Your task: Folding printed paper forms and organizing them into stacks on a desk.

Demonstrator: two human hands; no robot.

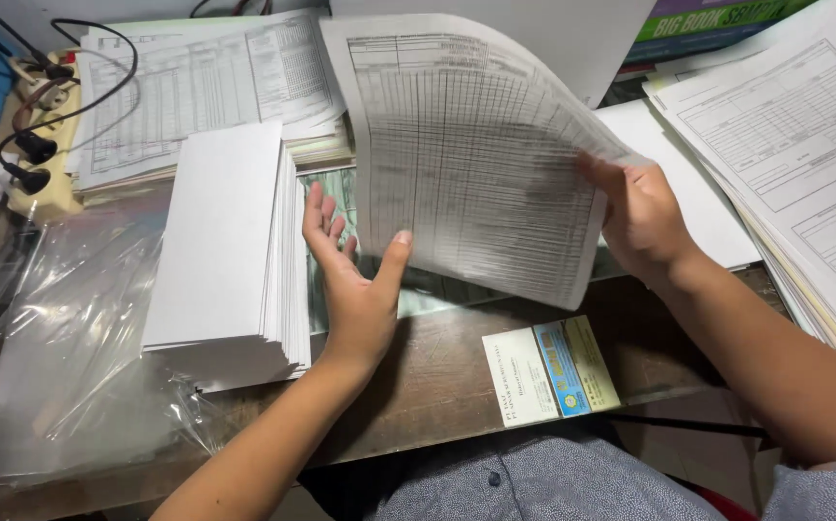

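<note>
White printed sheet (471,154), ruled as a table, held up off the surface (437,371) at centre, curved, far edge high. Right hand (642,220) grips its right edge: fingers closed on the paper, thumb side toward the viewer. Left hand (355,280) is open, palm turned right, fingers spread wide; only the thumb tip touches the sheet's near left edge.

Just left of the left hand: stack of blank white paper (225,251), squared, lying on clear plastic wrap (70,357) that spreads over the near left of the surface. Far left: more printed forms (196,87) in a pile, partly under the blank stack. Beside these, a cream power strip (46,145) with black plugs and cables.

Right side: fanned pile of printed forms (804,164), running off the right edge. Near centre, below the held sheet, a small card (548,371), white, blue and yellow, lies flat at the surface's near edge.
</note>
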